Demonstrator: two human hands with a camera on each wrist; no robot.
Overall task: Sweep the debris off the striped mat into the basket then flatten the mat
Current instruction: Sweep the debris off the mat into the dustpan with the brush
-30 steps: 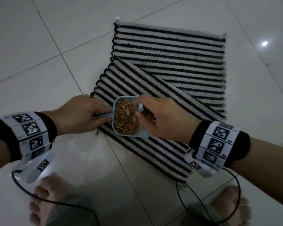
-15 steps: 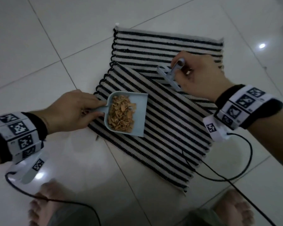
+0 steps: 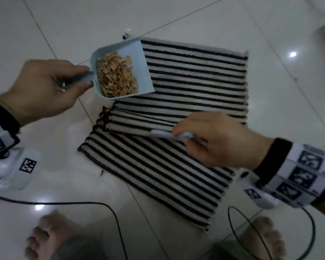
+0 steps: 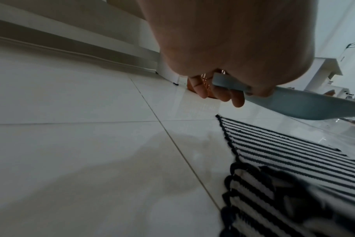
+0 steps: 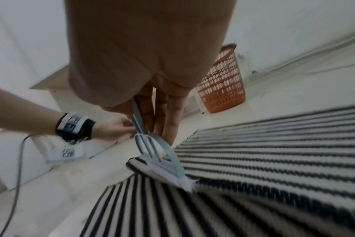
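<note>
The black-and-white striped mat [image 3: 191, 76] lies on the tiled floor with its near part folded over itself at an angle [image 3: 154, 169]. My left hand [image 3: 45, 87] grips the handle of a pale blue dustpan [image 3: 137, 59] lifted over the mat's far-left corner; brown debris [image 3: 116, 76] fills it. My right hand [image 3: 210, 139] holds a small blue brush [image 5: 162, 162] by its handle, bristles resting on the fold's edge. An orange mesh basket [image 5: 223, 80] stands beyond the mat in the right wrist view.
White glossy floor tiles [image 3: 45, 184] surround the mat. My bare feet [image 3: 45, 239] and two black wrist cables [image 3: 101, 205] lie near the bottom of the head view. A wall base [image 4: 71, 41] and white furniture [image 4: 324, 69] stand beyond the mat.
My left hand lifted the full dustpan off the fold, up and away to the mat's far-left corner. My right hand brought the brush back from the far part of the mat onto the fold.
</note>
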